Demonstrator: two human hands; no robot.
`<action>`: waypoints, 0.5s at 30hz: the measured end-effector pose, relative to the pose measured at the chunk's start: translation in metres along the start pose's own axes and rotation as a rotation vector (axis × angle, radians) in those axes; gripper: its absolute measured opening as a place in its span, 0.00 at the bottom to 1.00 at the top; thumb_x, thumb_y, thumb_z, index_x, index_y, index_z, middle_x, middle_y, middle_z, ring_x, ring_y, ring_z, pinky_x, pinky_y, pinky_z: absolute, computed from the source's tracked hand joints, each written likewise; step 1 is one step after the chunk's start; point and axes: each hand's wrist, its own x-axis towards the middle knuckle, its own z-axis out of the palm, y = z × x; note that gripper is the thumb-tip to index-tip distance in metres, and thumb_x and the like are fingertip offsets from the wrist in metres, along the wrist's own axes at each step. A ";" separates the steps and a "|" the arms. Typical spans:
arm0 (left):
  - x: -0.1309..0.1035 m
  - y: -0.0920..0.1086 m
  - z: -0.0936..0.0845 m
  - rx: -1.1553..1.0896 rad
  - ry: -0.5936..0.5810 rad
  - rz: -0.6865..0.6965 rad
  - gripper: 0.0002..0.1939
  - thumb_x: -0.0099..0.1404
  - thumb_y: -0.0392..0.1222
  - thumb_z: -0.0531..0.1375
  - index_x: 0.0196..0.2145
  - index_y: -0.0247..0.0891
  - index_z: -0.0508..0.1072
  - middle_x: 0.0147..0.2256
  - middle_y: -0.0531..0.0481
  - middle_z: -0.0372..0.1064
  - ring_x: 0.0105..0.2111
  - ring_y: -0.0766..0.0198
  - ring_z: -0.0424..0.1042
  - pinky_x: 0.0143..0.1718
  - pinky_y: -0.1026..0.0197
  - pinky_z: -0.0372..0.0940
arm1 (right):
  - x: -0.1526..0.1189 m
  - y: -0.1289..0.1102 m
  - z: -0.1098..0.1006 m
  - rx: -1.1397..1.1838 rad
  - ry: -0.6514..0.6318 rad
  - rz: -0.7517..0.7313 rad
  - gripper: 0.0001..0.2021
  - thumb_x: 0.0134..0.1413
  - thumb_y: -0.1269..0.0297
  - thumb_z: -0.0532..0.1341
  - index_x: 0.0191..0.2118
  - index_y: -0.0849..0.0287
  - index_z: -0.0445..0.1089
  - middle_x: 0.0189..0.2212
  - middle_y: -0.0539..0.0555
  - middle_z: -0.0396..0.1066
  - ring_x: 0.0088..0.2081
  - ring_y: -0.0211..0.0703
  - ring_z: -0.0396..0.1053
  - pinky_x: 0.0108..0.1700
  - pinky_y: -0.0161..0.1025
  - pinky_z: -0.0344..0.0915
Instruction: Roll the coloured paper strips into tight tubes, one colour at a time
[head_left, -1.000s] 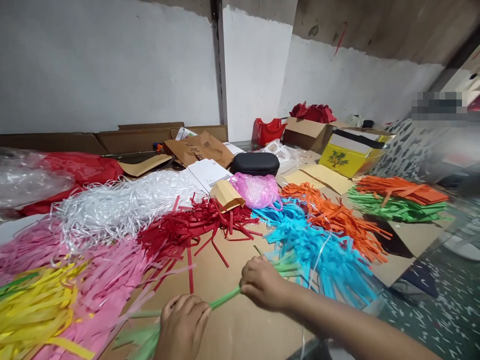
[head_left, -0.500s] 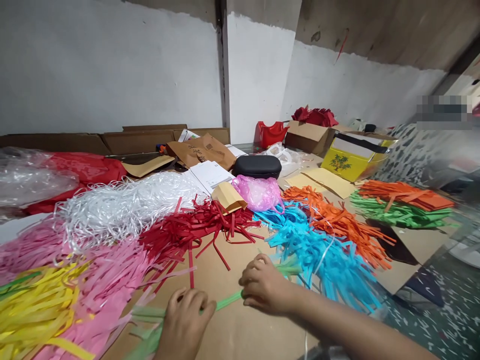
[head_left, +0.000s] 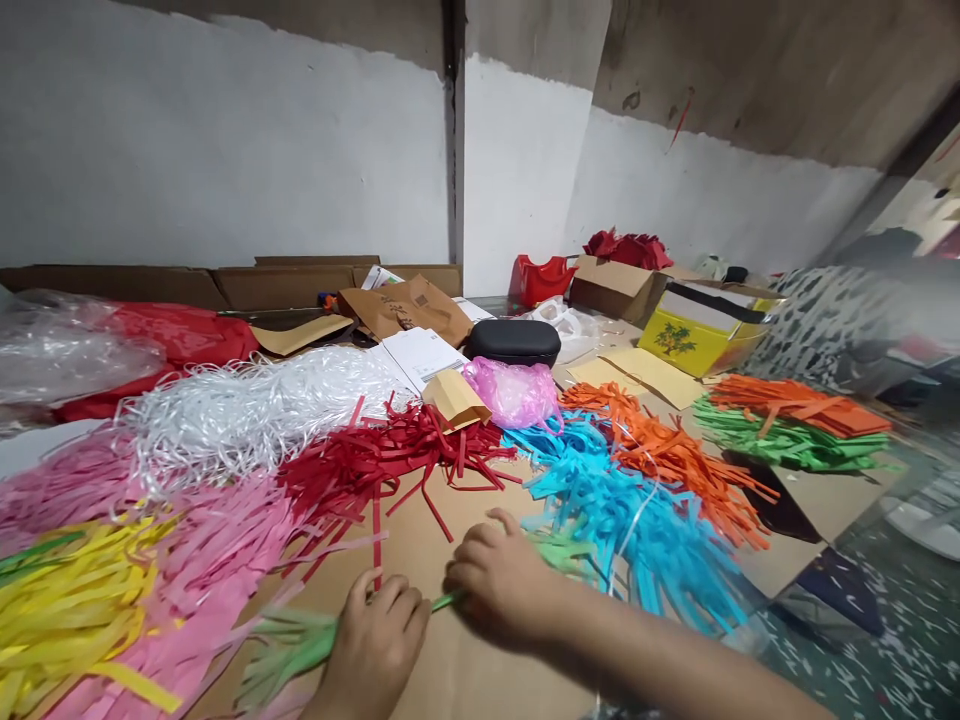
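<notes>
A bundle of green paper strips (head_left: 294, 645) runs between my hands, low over the brown cardboard. My left hand (head_left: 382, 630) is closed around its middle-left part, and the loose strip ends fan out to the left. My right hand (head_left: 499, 575) grips the same bundle farther right, with more green ends spreading beyond the knuckles toward the blue strips (head_left: 622, 500). Only a short, narrow green length shows between the two hands. Red strips (head_left: 390, 450) lie just beyond my hands, and pink strips (head_left: 225, 560) lie to the left.
Yellow strips (head_left: 75, 610) lie at the far left, white stringy strips (head_left: 262, 410) behind. A black case (head_left: 514, 342), a pink plastic bag (head_left: 514, 393) and a yellow box (head_left: 690, 330) stand farther back. Orange strips (head_left: 675, 455) lie right. A blurred person (head_left: 810, 315) is at the right edge.
My right hand has moved left and slightly down, closer to my left hand. The green length showing between them is shorter and narrower. Both hands keep hold of the bundle.
</notes>
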 end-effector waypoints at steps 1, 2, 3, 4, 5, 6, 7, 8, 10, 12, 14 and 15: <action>-0.003 0.000 0.000 -0.001 0.003 0.006 0.23 0.75 0.32 0.43 0.31 0.40 0.75 0.28 0.52 0.73 0.36 0.59 0.67 0.52 0.48 0.53 | -0.001 -0.005 0.004 -0.031 0.013 -0.025 0.05 0.64 0.65 0.61 0.41 0.60 0.73 0.37 0.54 0.76 0.42 0.48 0.65 0.56 0.54 0.47; -0.006 0.000 -0.001 -0.005 0.007 0.009 0.25 0.75 0.32 0.41 0.32 0.40 0.76 0.29 0.51 0.73 0.36 0.59 0.67 0.52 0.48 0.53 | -0.003 -0.008 0.008 -0.045 0.023 -0.045 0.05 0.65 0.68 0.60 0.39 0.61 0.73 0.34 0.54 0.76 0.40 0.48 0.65 0.54 0.54 0.48; -0.010 -0.001 -0.003 -0.015 0.008 0.012 0.25 0.75 0.32 0.41 0.33 0.40 0.76 0.29 0.51 0.73 0.36 0.59 0.67 0.52 0.49 0.53 | -0.006 -0.008 0.012 -0.033 0.028 -0.053 0.06 0.66 0.71 0.59 0.38 0.61 0.73 0.32 0.54 0.76 0.38 0.47 0.65 0.53 0.53 0.49; -0.013 -0.004 -0.005 -0.031 0.003 0.018 0.24 0.76 0.33 0.42 0.34 0.40 0.76 0.29 0.51 0.72 0.36 0.59 0.68 0.52 0.50 0.54 | -0.010 -0.007 0.015 0.005 0.034 -0.042 0.07 0.66 0.72 0.58 0.38 0.61 0.73 0.33 0.54 0.77 0.37 0.46 0.66 0.51 0.52 0.49; -0.016 -0.007 -0.007 -0.051 -0.004 0.030 0.22 0.76 0.34 0.44 0.34 0.40 0.76 0.28 0.53 0.72 0.36 0.61 0.68 0.50 0.53 0.55 | -0.014 -0.003 0.018 0.060 0.043 -0.016 0.06 0.66 0.72 0.59 0.38 0.60 0.74 0.34 0.53 0.78 0.38 0.45 0.67 0.49 0.50 0.50; -0.018 -0.011 -0.010 -0.072 -0.013 0.048 0.19 0.75 0.34 0.47 0.35 0.41 0.75 0.28 0.54 0.71 0.34 0.63 0.69 0.47 0.56 0.57 | -0.019 0.002 0.020 0.123 0.054 0.017 0.05 0.65 0.70 0.61 0.39 0.58 0.74 0.36 0.51 0.79 0.39 0.44 0.68 0.48 0.49 0.50; -0.020 -0.015 -0.012 -0.097 -0.020 0.068 0.16 0.75 0.35 0.49 0.35 0.41 0.75 0.27 0.56 0.71 0.32 0.65 0.69 0.43 0.59 0.58 | -0.023 0.007 0.020 0.182 0.064 0.048 0.03 0.64 0.69 0.63 0.38 0.56 0.75 0.37 0.49 0.80 0.40 0.43 0.69 0.47 0.47 0.50; -0.022 -0.018 -0.013 -0.129 -0.026 0.079 0.15 0.75 0.36 0.51 0.35 0.42 0.75 0.26 0.57 0.70 0.30 0.67 0.69 0.39 0.62 0.59 | -0.027 0.012 0.020 0.233 0.071 0.079 0.02 0.63 0.68 0.65 0.37 0.55 0.75 0.37 0.48 0.80 0.40 0.42 0.70 0.46 0.46 0.51; -0.025 -0.023 -0.013 -0.208 -0.034 0.040 0.15 0.75 0.40 0.51 0.34 0.43 0.75 0.25 0.58 0.70 0.27 0.69 0.69 0.32 0.65 0.60 | -0.033 0.021 0.019 0.323 0.071 0.138 0.03 0.60 0.68 0.67 0.34 0.55 0.76 0.35 0.46 0.80 0.39 0.39 0.72 0.44 0.44 0.53; -0.028 -0.025 -0.009 -0.294 -0.068 -0.068 0.16 0.75 0.47 0.53 0.33 0.45 0.76 0.26 0.58 0.71 0.27 0.69 0.71 0.32 0.65 0.62 | -0.034 0.025 0.018 0.383 0.053 0.172 0.05 0.58 0.68 0.69 0.31 0.55 0.76 0.33 0.46 0.80 0.38 0.38 0.73 0.44 0.41 0.55; -0.031 -0.025 -0.005 -0.348 -0.165 -0.205 0.15 0.72 0.54 0.56 0.32 0.48 0.78 0.28 0.58 0.73 0.30 0.66 0.74 0.35 0.61 0.62 | -0.034 0.026 0.016 0.422 0.031 0.188 0.05 0.57 0.67 0.71 0.31 0.55 0.77 0.33 0.46 0.80 0.38 0.38 0.74 0.45 0.40 0.56; -0.032 -0.025 -0.003 -0.364 -0.238 -0.275 0.14 0.70 0.55 0.58 0.33 0.50 0.78 0.30 0.58 0.74 0.32 0.64 0.76 0.38 0.59 0.62 | -0.033 0.025 0.015 0.435 0.021 0.197 0.04 0.56 0.65 0.71 0.31 0.55 0.77 0.34 0.46 0.80 0.39 0.38 0.74 0.46 0.40 0.56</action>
